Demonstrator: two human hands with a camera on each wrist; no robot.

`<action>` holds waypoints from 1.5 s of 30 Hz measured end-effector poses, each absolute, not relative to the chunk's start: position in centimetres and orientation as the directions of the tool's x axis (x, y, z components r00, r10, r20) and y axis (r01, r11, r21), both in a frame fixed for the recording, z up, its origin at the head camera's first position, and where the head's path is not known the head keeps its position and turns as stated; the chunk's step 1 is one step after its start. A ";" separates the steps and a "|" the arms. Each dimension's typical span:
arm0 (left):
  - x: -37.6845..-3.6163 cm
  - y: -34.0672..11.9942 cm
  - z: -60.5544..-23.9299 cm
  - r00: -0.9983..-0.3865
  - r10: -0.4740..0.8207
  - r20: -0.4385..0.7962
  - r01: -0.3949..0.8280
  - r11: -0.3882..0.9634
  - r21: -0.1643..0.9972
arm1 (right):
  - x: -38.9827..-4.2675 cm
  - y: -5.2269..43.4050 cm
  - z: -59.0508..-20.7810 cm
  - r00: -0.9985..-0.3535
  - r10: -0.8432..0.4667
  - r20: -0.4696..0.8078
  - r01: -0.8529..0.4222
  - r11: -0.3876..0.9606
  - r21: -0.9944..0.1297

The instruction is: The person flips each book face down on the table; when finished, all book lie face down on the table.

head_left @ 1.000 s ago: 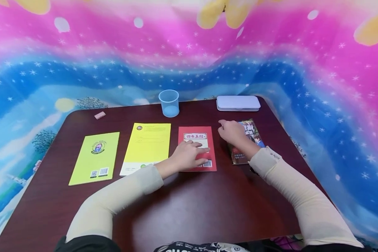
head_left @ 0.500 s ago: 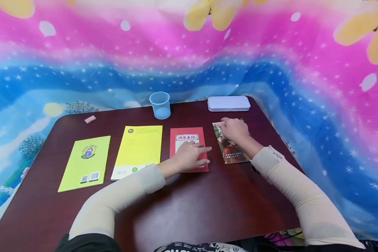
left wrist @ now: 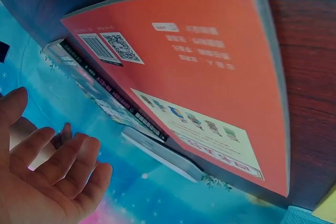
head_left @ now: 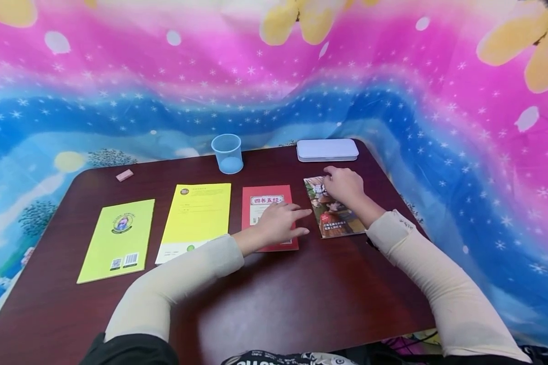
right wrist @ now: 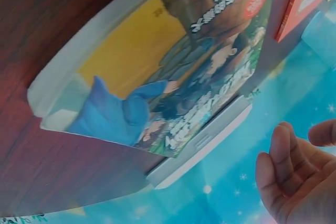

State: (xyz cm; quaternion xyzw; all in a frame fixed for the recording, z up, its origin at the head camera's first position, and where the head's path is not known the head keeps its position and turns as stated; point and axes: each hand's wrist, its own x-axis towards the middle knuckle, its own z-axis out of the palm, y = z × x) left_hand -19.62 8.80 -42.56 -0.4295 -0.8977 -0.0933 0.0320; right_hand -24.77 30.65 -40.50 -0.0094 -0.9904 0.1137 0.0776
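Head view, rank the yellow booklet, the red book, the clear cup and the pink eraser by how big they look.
Largest to smallest:
1. yellow booklet
2. red book, partly under the left hand, so its full extent is unsure
3. clear cup, farther back, so it may look smaller than it is
4. pink eraser

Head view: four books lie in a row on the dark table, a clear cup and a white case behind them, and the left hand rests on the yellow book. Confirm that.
One detail is wrong: the left hand rests on the red book, not the yellow book, as the head view shows. The rest stands: four books in a row on the dark table, with the clear cup and white case behind them.
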 end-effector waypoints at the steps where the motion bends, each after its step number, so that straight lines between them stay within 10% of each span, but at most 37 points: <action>1: -19.6 8.9 -42.7 -0.623 0.769 0.143 0.782 0.609 0.135 | -24.8 30.8 -40.6 -0.989 0.041 0.144 0.007 0.974 -0.226; 45: -19.7 13.4 -46.5 -0.437 0.898 0.061 0.896 0.440 -0.054 | -28.4 35.9 -46.0 -0.984 0.052 -0.169 0.068 0.994 -0.090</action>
